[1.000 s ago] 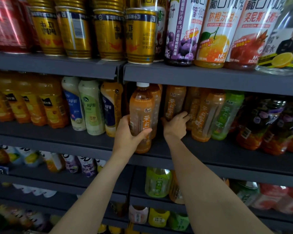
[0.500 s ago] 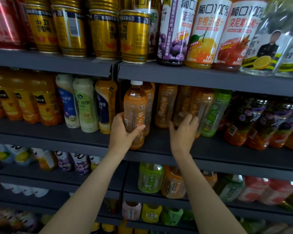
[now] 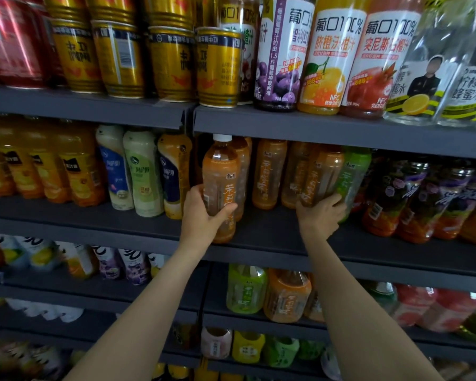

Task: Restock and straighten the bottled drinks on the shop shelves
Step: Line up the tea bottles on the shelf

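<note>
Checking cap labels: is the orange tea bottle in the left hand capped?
Capped. The orange tea bottle held by the left hand shows a white cap on its neck, just under the shelf above.

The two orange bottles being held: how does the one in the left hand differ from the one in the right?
The left bottle stands at the shelf's front edge; the right bottle sits further back in the row. The left bottle's white cap shows; the right bottle's top is hidden under the shelf above. The left hand wraps the left bottle's middle; the right hand grips the right bottle's base. Both carry the same orange label.
</note>
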